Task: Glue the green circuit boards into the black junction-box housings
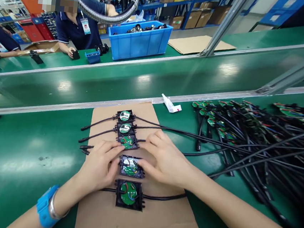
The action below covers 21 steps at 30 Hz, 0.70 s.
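Several open black housings with green circuit boards lie in a row on a cardboard sheet (158, 215), each with black cables running out both sides. My left hand (100, 164) and my right hand (164, 158) rest on either side of the fourth housing (131, 166), fingers curled against its edges and touching the third housing (127, 141) just above it. The nearest housing (129, 194) lies untouched below my hands. Two more housings (125, 115) sit at the far end of the row. A blue wrist strap (44, 207) is on my left wrist.
A big tangle of black cables with green boards (249, 134) covers the bench to the right. A white scrap (171, 104) lies by the metal rail. Across the green conveyor, a blue bin (139, 41) and a cardboard sheet (199, 44) stand; other people work at far left.
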### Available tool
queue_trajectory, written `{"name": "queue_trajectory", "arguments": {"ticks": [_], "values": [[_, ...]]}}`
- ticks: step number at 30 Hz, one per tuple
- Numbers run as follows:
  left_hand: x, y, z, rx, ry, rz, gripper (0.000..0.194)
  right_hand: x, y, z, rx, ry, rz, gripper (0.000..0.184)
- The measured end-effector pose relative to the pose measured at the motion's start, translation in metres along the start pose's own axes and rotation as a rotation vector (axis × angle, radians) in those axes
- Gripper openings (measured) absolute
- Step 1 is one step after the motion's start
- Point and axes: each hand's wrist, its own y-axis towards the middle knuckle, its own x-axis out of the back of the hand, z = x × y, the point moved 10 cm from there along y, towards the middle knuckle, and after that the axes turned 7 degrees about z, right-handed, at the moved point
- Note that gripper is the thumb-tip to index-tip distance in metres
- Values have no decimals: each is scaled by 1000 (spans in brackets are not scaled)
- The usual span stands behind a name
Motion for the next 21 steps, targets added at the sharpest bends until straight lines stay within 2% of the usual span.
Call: {"name": "queue_trajectory", "arguments": {"ticks": [4, 6, 9, 12, 14, 17, 21], "values": [[-9, -12, 1, 42, -97, 44, 38, -18, -18, 6, 2, 107, 112, 37], [-14, -12, 2, 56, -114, 77, 39, -23, -20, 4, 17, 122, 112, 35], [-17, -12, 2, 35, -157, 74, 37, -19, -22, 9, 119, 115, -14, 29], [-14, -18, -5, -53, -169, 8, 26, -11, -32, 19, 233, 56, -175, 27], [-13, -22, -10, -111, -175, -24, 18, -9, -37, 25, 278, 7, -227, 26], [-17, -22, -11, -154, -186, -26, 16, -9, -38, 25, 292, -13, -248, 26], [-17, -13, -7, -98, -153, 10, 26, -15, -30, 2, 194, 122, -152, 33]]}}
